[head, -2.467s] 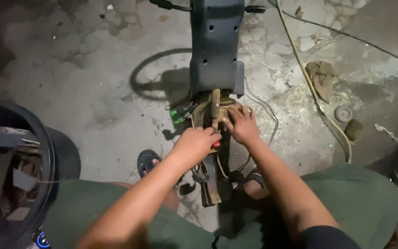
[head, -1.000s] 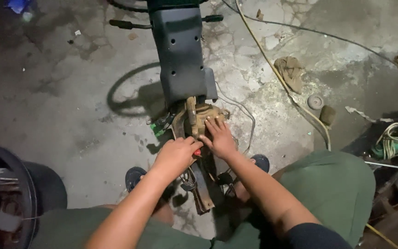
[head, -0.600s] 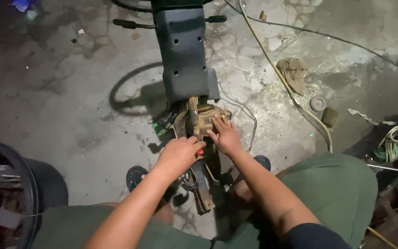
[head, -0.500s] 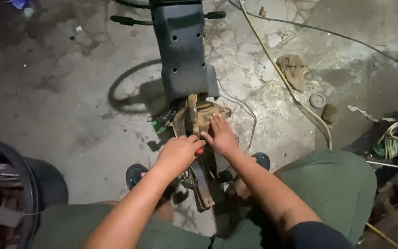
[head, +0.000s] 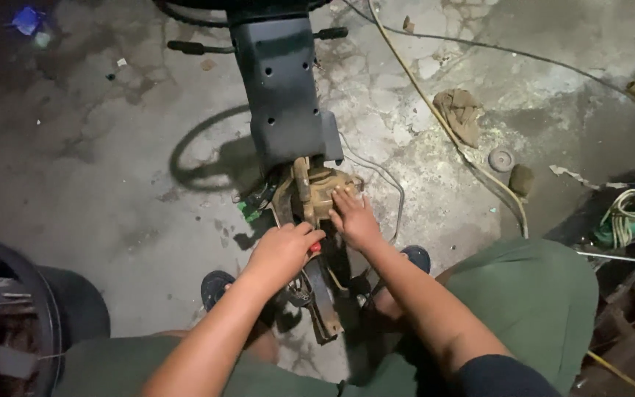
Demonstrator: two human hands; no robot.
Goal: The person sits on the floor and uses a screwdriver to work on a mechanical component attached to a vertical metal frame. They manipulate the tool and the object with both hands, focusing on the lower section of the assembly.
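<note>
A stripped motorcycle frame lies on the concrete floor in front of me, with a dark plastic body panel point(head: 284, 88) at its far end and a rusty tan bracket point(head: 314, 195) near me. My left hand point(head: 282, 254) is closed around a tool with a red tip point(head: 316, 247) held against the frame. My right hand point(head: 354, 218) presses flat on the tan bracket, fingers spread. A rusted metal bar point(head: 325, 301) runs down between my knees.
A black bin point(head: 53, 309) with scrap stands at the lower left. A yellowish hose point(head: 442, 125) crosses the floor at right, beside a rag point(head: 461, 110) and a small round part point(head: 500, 158). A green coil of cord point(head: 630, 217) sits at the far right.
The view has shifted, so the frame sits more to the middle. Both hands stay on the bracket area, with only small movements of the fingers.
</note>
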